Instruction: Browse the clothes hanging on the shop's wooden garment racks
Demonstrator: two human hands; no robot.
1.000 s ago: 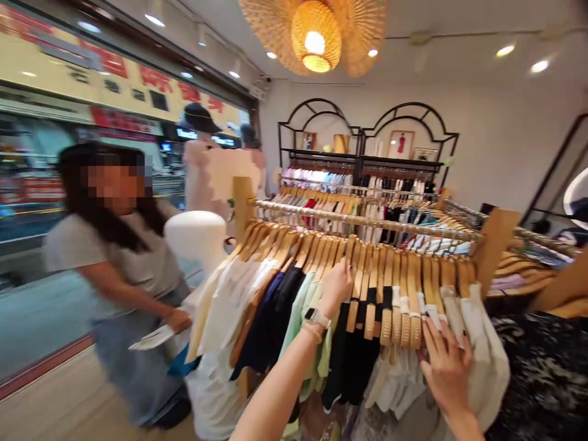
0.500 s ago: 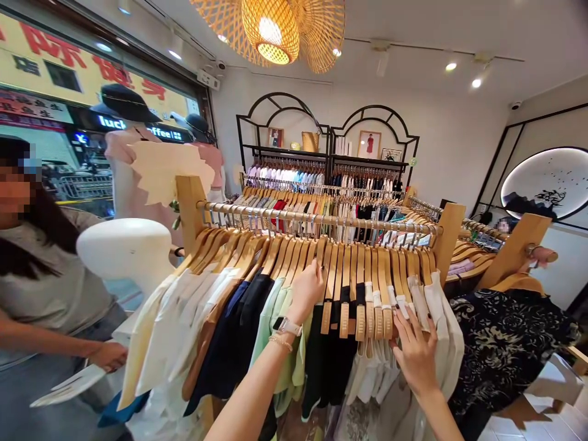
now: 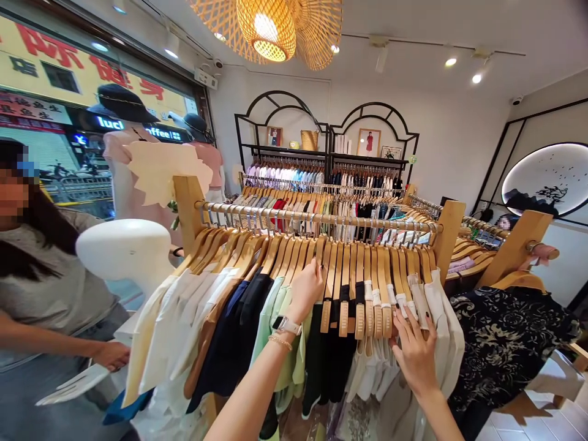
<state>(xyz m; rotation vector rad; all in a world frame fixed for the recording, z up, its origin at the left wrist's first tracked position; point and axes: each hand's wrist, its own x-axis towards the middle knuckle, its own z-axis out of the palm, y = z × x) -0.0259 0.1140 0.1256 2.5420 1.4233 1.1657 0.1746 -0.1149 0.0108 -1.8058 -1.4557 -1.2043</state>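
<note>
Has left hand (image 3: pixel 307 286) curled at a wooden hanger (image 3: pixel 320 246), midway along the rail (image 3: pixel 376 222); can't tell if gripping. Rests right hand (image 3: pixel 416 352), fingers spread, on pale clothes (image 3: pixel 443 312) farther right. Best to handle hanger by its neck, press lightly, avoid snagging.

- hangers (image 3: pixel 360 263) are packed super tight, barely a gap to slip fingers between
- loads of air above the rail (image 3: pixel 316 215), so reaching over works
- left post (image 3: pixel 189 205) and right post (image 3: pixel 449 242) block the rail's ends
- white display form (image 3: pixel 124 248) plus another person (image 3: pixel 50 294) crowd the left
- patterned top (image 3: pixel 509 343) fills the right
</note>
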